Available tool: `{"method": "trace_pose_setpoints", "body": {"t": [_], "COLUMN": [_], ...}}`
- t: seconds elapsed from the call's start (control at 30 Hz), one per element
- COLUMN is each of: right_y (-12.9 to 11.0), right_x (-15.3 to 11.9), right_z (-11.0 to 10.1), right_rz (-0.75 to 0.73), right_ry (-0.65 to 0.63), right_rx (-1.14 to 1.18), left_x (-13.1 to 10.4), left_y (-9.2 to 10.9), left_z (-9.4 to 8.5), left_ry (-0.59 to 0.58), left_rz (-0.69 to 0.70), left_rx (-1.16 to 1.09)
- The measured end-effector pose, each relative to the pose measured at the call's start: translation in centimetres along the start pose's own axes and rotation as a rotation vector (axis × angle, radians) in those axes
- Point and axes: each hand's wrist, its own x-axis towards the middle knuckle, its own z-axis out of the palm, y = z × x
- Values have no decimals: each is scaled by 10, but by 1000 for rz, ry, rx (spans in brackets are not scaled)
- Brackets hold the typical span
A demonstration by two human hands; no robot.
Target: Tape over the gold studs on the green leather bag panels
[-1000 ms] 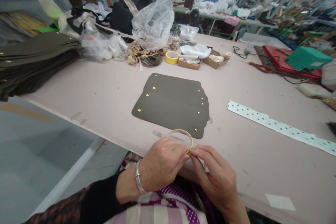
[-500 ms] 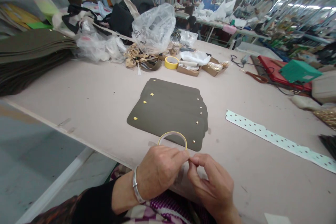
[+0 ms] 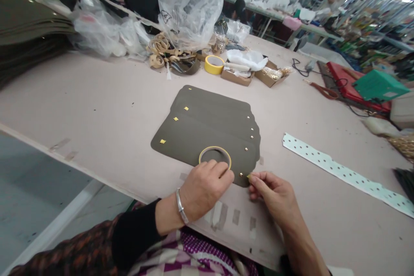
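My left hand is closed on a thin roll of yellow tape, its ring standing above the fingers. To the right, my right hand pinches a small piece of yellow tape between thumb and fingertips, close to a gold stud. Both hands are at the near edge of overlapping olive-green panels. Yellow tape bits dot the panels' left side, and metal studs line their right side.
Behind the panels are a wider yellow tape roll, small cardboard boxes and a clear plastic bag. A stack of olive panels lies left. A perforated pale strip and a green box lie right.
My hands have moved apart. The right hand has gone rightward to the panel's near right corner with a tape piece, and the left has lifted slightly with the roll. The view has shifted.
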Motion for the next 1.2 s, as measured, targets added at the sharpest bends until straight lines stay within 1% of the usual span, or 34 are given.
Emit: {"method": "trace_pose_setpoints", "body": {"t": [0.07, 0.13, 0.23, 0.33, 0.4, 0.5, 0.6, 0.67, 0.73, 0.8, 0.87, 0.93, 1.0, 1.03, 1.1, 1.13, 1.2], "right_y": [-2, -5, -11, -19, -23, -25, -22, -20, -20, -20, -20, -19, -18, -19, -21, -23, -29], "right_x": [2, 3, 3, 4, 5, 7, 9, 9, 7, 4, 2, 2, 3, 5, 7, 9, 12], "right_z": [-1, 2, 6, 9, 12, 15, 16, 13, 7, 0, -5, -7, -5, -3, 3, 6, 12], "right_rz": [-9, -27, -93, -212, -285, -356, -377, -367, -405, -552, -766, -946, -1034, -1046, -1019, -979, -834], "right_ry": [-22, -47, -57, -32, -12, 5, -8, 1, 43, 48, -23, -113, -169, -188, -211, -212, -200], "right_rx": [-60, -125, -305, -547, -658, -752, -840, -896, -916, -918, -945, -1036, -1159, -1217, -1288, -1299, -1288], "left_x": [1, 1, 2, 2, 2, 2, 1, 1, 1, 1, 1, 1, 1, 1, 1, 1, 2], "left_y": [-5, -7, -7, -7, -8, -8, -8, -8, -8, -8, -8, -8, -8, -8, -8, -8, -8], "left_z": [5, 8, 9, 8, 8, 8, 9, 9, 8, 8, 7, 7, 6, 5, 5, 4, 4], "left_ry": [-90, -129, -131, -125, -124, -130, -128, -123, -120, -121, -125, -128, -132, -137, -152, -160, -169], "left_rz": [0, 5, 0, -7, -12, -17, -21, -25, -28, -25, -21, -25, -33, -36, -35, -35, -39], "left_rx": [39, 43, 25, 0, -14, -30, -43, -46, -48, -52, -57, -59, -60, -62, -69, -72, -76]}}
